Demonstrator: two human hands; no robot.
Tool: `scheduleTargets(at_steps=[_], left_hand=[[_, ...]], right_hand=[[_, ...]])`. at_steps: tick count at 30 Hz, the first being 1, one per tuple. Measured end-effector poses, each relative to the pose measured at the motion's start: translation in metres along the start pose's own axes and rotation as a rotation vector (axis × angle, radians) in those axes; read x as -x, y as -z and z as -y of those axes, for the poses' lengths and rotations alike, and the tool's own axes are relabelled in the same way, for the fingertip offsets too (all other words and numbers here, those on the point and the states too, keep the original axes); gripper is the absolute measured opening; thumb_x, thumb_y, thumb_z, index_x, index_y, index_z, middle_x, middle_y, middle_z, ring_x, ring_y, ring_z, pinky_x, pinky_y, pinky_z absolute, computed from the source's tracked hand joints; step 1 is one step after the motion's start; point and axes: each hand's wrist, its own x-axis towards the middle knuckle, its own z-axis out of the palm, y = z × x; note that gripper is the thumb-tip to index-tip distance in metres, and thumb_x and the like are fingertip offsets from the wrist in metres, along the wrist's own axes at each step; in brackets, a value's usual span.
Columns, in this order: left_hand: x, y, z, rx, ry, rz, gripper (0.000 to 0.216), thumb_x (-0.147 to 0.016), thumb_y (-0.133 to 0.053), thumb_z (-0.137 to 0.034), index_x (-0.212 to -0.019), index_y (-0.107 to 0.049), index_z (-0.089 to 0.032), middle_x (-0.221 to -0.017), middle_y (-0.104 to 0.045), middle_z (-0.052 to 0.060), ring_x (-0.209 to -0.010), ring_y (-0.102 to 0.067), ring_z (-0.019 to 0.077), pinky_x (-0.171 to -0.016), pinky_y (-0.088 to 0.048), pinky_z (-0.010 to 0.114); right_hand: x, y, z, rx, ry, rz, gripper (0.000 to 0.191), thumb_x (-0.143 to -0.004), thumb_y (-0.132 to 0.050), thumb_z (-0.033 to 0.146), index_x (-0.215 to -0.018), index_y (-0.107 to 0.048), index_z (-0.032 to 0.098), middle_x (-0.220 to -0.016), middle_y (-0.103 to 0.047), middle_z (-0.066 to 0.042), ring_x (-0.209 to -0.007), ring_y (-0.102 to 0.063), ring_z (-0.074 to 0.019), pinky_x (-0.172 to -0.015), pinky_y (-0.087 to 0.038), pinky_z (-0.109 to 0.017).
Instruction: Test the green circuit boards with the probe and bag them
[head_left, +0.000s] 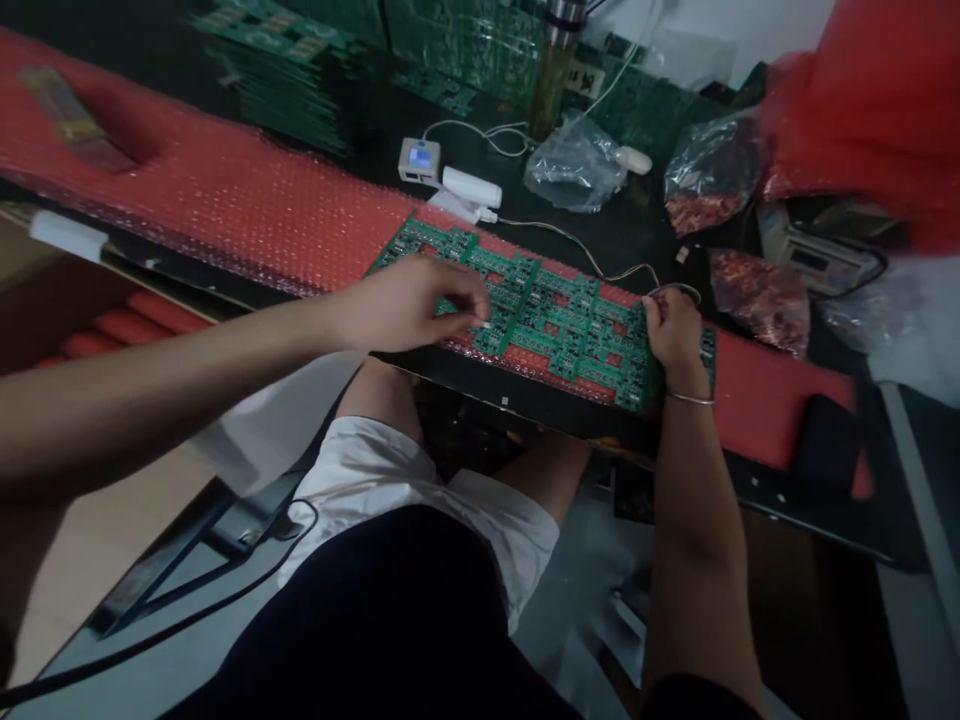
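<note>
A green circuit board panel point(525, 310), made of several joined boards, lies on red bubble wrap in front of me. My left hand point(416, 305) is over the panel's left part, its thumb and fingers pinched together. A tiny whitish spot shows at those fingertips, too small to name. My right hand point(675, 335) is at the panel's right end with its fingers curled closed. A thin cable point(577, 245) runs from a white plug across the bench and loops into the fingers of that hand; its tip is hidden there.
Behind the panel are a small white device point(418, 160) with a lit screen, a white cylinder point(472, 188) and a clear plastic bag point(577, 165). A stack of circuit boards point(292, 80) stands back left. Bags of copper-coloured parts point(761, 300) lie right, near a black object point(825, 445).
</note>
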Motion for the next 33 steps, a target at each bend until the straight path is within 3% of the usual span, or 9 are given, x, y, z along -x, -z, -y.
scheduleTargets(at_steps=[4, 8, 13, 21, 33], left_hand=[[-0.08, -0.046, -0.003, -0.024, -0.074, 0.073, 0.016, -0.092, -0.061, -0.023, -0.092, -0.077, -0.02, -0.092, -0.077, 0.003, -0.086, -0.073, 0.0189, -0.082, -0.056, 0.031], [-0.15, -0.1, -0.005, -0.06, 0.028, 0.153, 0.018, -0.087, -0.064, -0.012, -0.093, -0.081, -0.014, -0.087, -0.078, 0.008, -0.085, -0.072, 0.0209, -0.085, -0.054, 0.034], [-0.204, -0.14, -0.001, -0.126, 0.144, 0.171, 0.023, -0.086, -0.063, -0.008, -0.097, -0.084, -0.009, -0.092, -0.079, 0.013, -0.089, -0.073, 0.0236, -0.086, -0.053, 0.035], [-0.224, -0.152, 0.017, -0.14, 0.141, 0.175, 0.018, -0.085, -0.063, -0.009, -0.084, -0.081, -0.009, -0.07, -0.069, 0.008, -0.079, -0.069, 0.0221, -0.083, -0.05, 0.035], [-0.222, -0.147, 0.007, -0.164, 0.219, 0.23, 0.018, -0.088, -0.065, -0.013, -0.089, -0.082, -0.008, -0.078, -0.074, 0.011, -0.085, -0.071, 0.025, -0.086, -0.051, 0.035]], right_hand=[[-0.001, -0.001, 0.002, -0.017, 0.006, 0.005, 0.037, -0.105, -0.041, 0.052, -0.099, -0.063, 0.022, -0.1, -0.072, -0.017, -0.101, -0.064, -0.0339, -0.094, -0.051, -0.048], [-0.003, 0.002, 0.004, -0.053, 0.025, 0.023, 0.038, -0.106, -0.041, 0.052, -0.099, -0.064, 0.023, -0.099, -0.074, -0.017, -0.099, -0.065, -0.0338, -0.092, -0.051, -0.047], [-0.002, 0.006, 0.005, -0.066, 0.039, 0.02, 0.039, -0.108, -0.04, 0.053, -0.098, -0.064, 0.024, -0.096, -0.073, -0.013, -0.097, -0.066, -0.031, -0.089, -0.052, -0.042], [-0.004, 0.003, 0.006, -0.074, 0.05, 0.014, 0.037, -0.109, -0.043, 0.052, -0.099, -0.065, 0.025, -0.098, -0.075, -0.013, -0.098, -0.067, -0.0313, -0.091, -0.053, -0.044], [-0.004, 0.002, 0.006, -0.103, 0.065, 0.006, 0.033, -0.108, -0.047, 0.047, -0.098, -0.067, 0.023, -0.1, -0.077, -0.012, -0.099, -0.069, -0.0303, -0.093, -0.054, -0.044]])
